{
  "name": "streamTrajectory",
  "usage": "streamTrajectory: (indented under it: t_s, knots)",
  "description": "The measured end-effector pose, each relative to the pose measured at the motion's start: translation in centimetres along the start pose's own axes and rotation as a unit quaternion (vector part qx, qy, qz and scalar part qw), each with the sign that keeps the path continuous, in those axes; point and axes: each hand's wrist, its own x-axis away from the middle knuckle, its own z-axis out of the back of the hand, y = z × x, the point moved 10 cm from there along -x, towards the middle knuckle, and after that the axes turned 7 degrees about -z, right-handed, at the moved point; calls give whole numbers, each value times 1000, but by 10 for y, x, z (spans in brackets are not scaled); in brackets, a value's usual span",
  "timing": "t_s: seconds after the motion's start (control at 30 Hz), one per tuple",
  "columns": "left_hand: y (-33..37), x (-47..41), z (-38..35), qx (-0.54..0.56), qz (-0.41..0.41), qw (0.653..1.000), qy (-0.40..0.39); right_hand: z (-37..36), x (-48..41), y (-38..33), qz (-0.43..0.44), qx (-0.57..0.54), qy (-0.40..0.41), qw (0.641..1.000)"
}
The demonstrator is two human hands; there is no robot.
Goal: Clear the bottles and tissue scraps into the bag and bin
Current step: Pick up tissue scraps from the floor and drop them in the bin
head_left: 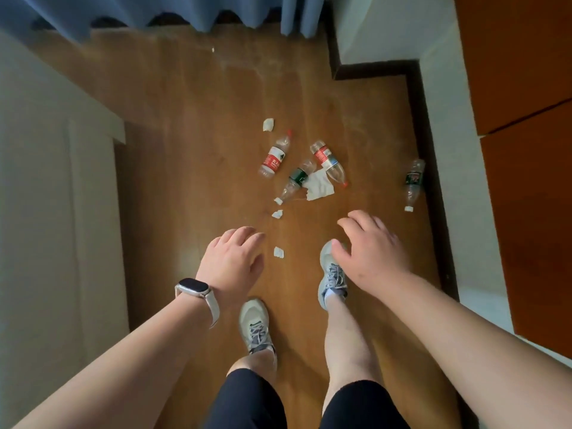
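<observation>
Several empty plastic bottles lie on the wooden floor ahead of my feet. A red-label bottle [275, 156] is on the left, another red-label bottle [328, 162] on the right, and a green-label bottle [295, 181] lies between them. A dark-label bottle [414, 181] rests by the right wall. A large tissue sheet [318, 187] lies beside the green-label bottle, and small tissue scraps [268, 124] [277, 213] [279, 252] are scattered around. My left hand [230, 261] and my right hand [371, 246] hover above the floor, fingers apart, holding nothing. No bag or bin is in view.
A white bed or cabinet [46, 196] fills the left side. A white wall with a dark skirting board [430, 156] and an orange-brown wooden door [526, 150] bound the right. Blue curtains [154, 10] hang at the far end. My two feet in grey sneakers stand below the hands.
</observation>
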Motion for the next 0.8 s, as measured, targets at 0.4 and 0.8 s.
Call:
streamTrajectory:
  t_s: [0.4, 0.8]
  knots:
    - [-125, -143, -286, 16, 53, 995, -85, -196, -252, 63, 58, 1, 24, 998]
    - [-201, -215, -428, 10, 89, 987, -135, -311, -417, 86, 115, 64, 14, 991]
